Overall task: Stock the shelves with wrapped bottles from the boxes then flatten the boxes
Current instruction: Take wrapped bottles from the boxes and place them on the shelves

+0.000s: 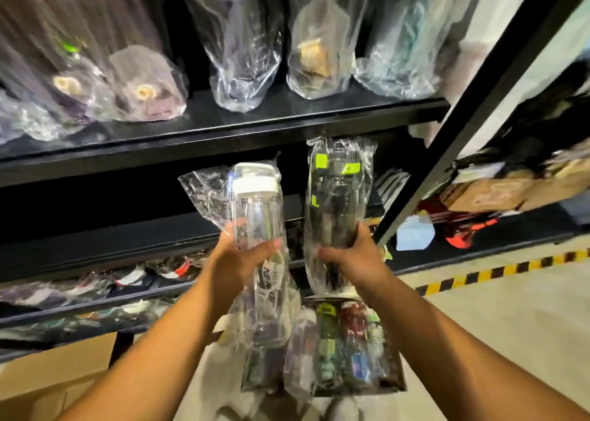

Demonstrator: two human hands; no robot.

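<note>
Two wrapped bottles are held up in front of the black shelf board [223, 130], just below its front edge. One is a clear bottle [258, 216] with a white band at the neck, in a loose, crinkled plastic sleeve that flares out to its left. The other, a dark bottle [338, 197], sits in a tighter sleeve with neon-green stickers near its top. Both stand roughly upright and side by side, close but apart.

On the shelf board stand several bagged bottles [245, 53], all blurred, with bare board between them and the front edge. A black upright post [447, 140] slants past the board's right end. Below the board, between the forearms, an open box [399, 379] holds more wrapped bottles packed upright. A cardboard box [48, 385] lies far below the board's left part, and yellow-and-black tape [498, 270] runs along the floor below its right end.

Both bare arms reach up towards the board. The left hand [242, 261] has its fingers [269, 246] curled round the clear bottle's middle. The right hand [351, 254] is clamped on the dark bottle's lower half, thumb across the front.
</note>
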